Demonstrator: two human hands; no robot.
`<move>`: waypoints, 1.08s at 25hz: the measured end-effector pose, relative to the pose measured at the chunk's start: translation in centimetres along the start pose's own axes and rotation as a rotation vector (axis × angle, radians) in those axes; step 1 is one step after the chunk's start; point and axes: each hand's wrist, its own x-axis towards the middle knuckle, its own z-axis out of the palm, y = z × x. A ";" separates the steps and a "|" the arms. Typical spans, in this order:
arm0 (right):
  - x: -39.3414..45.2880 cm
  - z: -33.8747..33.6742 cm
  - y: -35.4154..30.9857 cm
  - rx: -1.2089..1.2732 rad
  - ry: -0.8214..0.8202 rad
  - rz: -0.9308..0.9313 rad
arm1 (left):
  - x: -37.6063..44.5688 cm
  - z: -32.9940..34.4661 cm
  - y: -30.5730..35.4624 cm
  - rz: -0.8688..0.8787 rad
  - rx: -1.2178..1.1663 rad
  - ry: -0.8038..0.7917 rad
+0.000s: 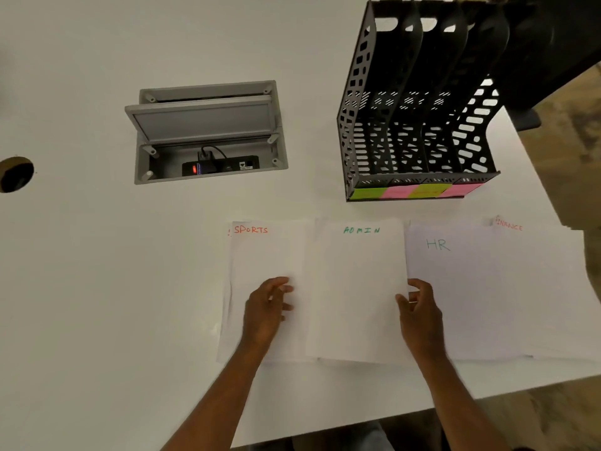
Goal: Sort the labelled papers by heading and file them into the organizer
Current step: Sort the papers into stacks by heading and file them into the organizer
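Several white papers lie in a row near the table's front edge. The SPORTS paper [260, 255] is at the left, the ADMIN paper [357, 288] in the middle, the HR paper [481, 288] to its right, and a FINANCE paper [514, 226] peeks out at the far right. My left hand [266, 309] rests on the SPORTS paper beside the ADMIN sheet's left edge, fingers loosely bent. My right hand [419, 307] pinches the ADMIN sheet's right edge. The black mesh organizer [357, 92] stands behind the papers, with green and pink sticky labels [413, 191] along its front.
A grey open cable box [208, 131] with a power strip is set into the white table [97, 271] at centre left. A round cable hole [16, 174] is at the far left. The table's right edge runs diagonally past the organizer, and a dark chair stands beyond it.
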 end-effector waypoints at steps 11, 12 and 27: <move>-2.0 3.5 -1.1 -0.196 -0.219 -0.493 | 4.1 -3.8 -2.4 -0.244 0.673 0.478; -2.7 4.4 -1.5 -0.237 -0.320 -0.568 | 4.4 -3.8 -2.1 -0.259 0.656 0.470; -4.9 7.8 -0.6 -0.657 -0.502 -0.608 | 4.3 -4.4 -0.7 -0.211 0.326 0.215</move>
